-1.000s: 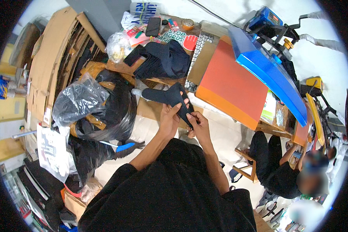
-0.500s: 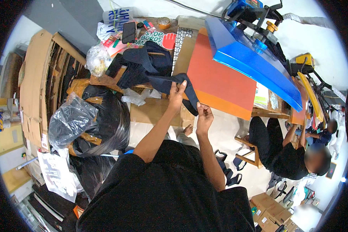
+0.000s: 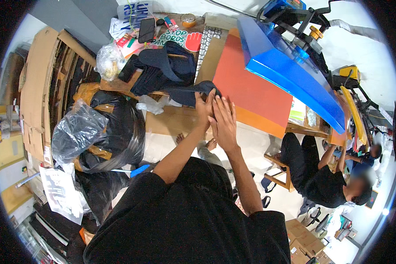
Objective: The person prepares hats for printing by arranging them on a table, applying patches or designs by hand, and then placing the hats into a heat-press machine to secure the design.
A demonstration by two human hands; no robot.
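Observation:
My left hand (image 3: 204, 110) grips a piece of dark navy fabric (image 3: 185, 94) by its right end, at the front edge of the work table. My right hand (image 3: 222, 118) lies against it and my left hand, its fingers stretched out. Just behind, a pile of dark fabric pieces (image 3: 160, 66) rests on the table beside a black phone (image 3: 146, 30). To the right is an orange press pad (image 3: 255, 79) under the raised blue plate of a heat press (image 3: 290, 75).
Black plastic bags (image 3: 119, 132) and stacked cardboard sheets (image 3: 37, 97) stand at the left. A co-worker in black (image 3: 314, 180) sits at the right by a wooden stool (image 3: 273, 171) and a yellow press (image 3: 354, 112). Cardboard boxes (image 3: 303, 237) lie at the lower right.
My right hand has gone from pinching the fabric's end to lying flat with fingers extended beside my left hand. The fabric, earlier spread between both hands, is now mostly covered on that side.

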